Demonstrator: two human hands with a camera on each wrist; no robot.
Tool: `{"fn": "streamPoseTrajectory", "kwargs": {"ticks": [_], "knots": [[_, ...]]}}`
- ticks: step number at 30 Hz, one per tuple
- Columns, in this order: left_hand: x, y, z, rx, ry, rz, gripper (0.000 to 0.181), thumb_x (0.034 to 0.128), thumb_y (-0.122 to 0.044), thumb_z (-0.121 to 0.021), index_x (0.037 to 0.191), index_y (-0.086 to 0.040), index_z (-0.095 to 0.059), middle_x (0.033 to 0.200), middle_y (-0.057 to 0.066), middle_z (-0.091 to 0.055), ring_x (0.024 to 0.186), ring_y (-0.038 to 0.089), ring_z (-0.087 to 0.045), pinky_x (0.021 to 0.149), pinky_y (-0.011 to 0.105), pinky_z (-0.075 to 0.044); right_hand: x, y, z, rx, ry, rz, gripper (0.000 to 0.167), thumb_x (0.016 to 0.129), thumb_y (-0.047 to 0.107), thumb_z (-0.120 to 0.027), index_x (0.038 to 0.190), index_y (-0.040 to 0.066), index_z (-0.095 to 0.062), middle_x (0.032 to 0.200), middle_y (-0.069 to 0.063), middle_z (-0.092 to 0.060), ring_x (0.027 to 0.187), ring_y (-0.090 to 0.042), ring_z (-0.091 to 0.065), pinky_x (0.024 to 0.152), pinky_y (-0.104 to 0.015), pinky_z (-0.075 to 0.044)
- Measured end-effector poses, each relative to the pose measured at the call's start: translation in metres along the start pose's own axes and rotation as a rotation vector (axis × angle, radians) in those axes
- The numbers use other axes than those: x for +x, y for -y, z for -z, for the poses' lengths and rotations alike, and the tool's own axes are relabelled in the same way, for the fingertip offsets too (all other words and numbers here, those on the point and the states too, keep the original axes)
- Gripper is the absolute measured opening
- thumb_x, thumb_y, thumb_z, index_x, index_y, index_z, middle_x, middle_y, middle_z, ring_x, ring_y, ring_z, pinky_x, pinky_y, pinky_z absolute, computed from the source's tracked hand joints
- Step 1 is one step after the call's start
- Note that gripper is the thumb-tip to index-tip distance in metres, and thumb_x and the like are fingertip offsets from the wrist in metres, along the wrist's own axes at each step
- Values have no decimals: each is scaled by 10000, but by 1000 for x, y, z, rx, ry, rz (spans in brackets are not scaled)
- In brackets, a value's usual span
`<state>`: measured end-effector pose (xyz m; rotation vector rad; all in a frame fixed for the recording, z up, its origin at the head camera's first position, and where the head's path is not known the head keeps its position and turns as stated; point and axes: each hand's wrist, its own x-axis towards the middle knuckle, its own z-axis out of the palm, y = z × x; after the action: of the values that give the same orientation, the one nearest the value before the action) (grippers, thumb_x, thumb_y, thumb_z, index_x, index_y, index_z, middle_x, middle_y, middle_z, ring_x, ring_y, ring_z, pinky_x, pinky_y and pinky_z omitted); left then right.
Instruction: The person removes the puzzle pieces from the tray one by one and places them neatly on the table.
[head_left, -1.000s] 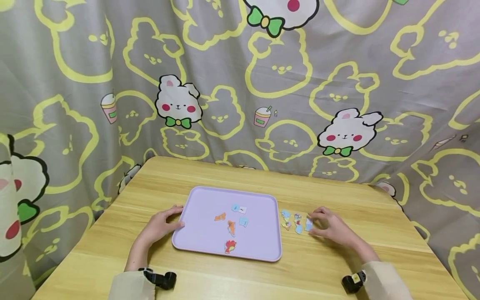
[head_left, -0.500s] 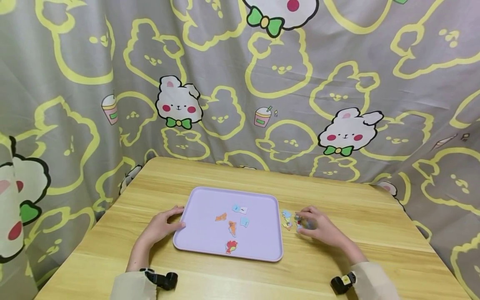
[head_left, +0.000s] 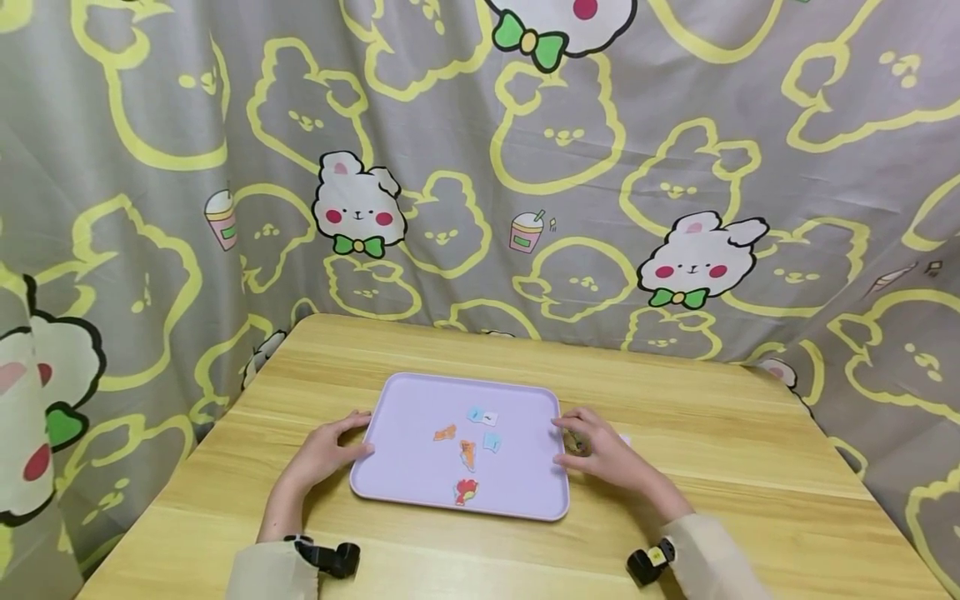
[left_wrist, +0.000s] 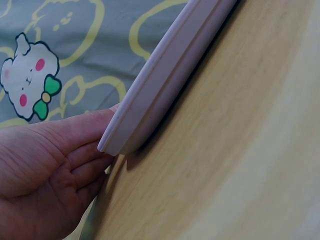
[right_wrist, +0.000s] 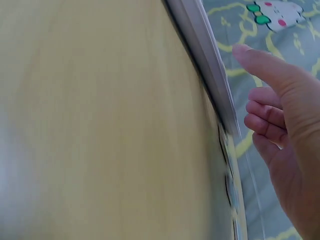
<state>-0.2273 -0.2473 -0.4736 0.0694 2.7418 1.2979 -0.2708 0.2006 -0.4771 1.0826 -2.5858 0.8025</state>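
Observation:
A lilac tray (head_left: 525, 457) lies on the table with several small picture pieces on it: blue and white ones near the top, orange pieces (head_left: 468, 455) mid-tray and a red piece (head_left: 465, 491) near the front. At its left rim the left hand (head_left: 327, 454) grips the edge; the left wrist view shows that hand (left_wrist: 55, 170) against the tray's side (left_wrist: 160, 85). The right hand (head_left: 606, 455) hovers at the right rim, fingers and thumb apart. In the right wrist view this hand (right_wrist: 287, 120) stands off the tray (right_wrist: 212, 65). Pieces beneath it are mostly hidden.
The wooden table (head_left: 712, 433) extends around the tray. A patterned curtain (head_left: 450, 167) stands behind and at both sides. Each wrist wears a black device, the left one (head_left: 337, 560) and the right one (head_left: 647, 567).
The right hand has moved left, from the outermost pieces beside the tray across to its right rim, covering most of those pieces. The left hand stays at the left rim.

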Motion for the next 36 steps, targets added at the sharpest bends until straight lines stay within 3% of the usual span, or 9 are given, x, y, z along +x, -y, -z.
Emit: {"fn": "streamPoseTrajectory", "kwargs": {"ticks": [17, 25, 36], "knots": [[1, 2, 0, -1, -1, 5, 540, 923, -206, -673, 1413, -44, -515, 1553, 248, -331, 1452, 459, -270, 1179, 620, -232, 51, 46, -42, 47, 181, 101, 552, 847, 322, -755, 1283, 14, -615, 1183, -42, -556, 1116, -156, -521, 1003, -339, -489], [0, 2, -1, 5, -6, 8, 539, 920, -209, -677, 1410, -49, -520, 1549, 251, -336, 1447, 465, -279, 1175, 624, -239, 63, 56, -55, 29, 236, 139, 500, 870, 325, -738, 1253, 25, -625, 1147, -18, -538, 1025, -92, -470, 876, -245, -487], [-1, -1, 0, 6, -9, 2, 536, 918, -212, -680, 1405, -49, -527, 1544, 255, -343, 1443, 469, -286, 1172, 629, -243, 72, 63, -59, -52, 289, 177, 460, 889, 372, -709, 1207, 43, -662, 1123, -12, -551, 1023, -90, -477, 896, -235, -484]]}}
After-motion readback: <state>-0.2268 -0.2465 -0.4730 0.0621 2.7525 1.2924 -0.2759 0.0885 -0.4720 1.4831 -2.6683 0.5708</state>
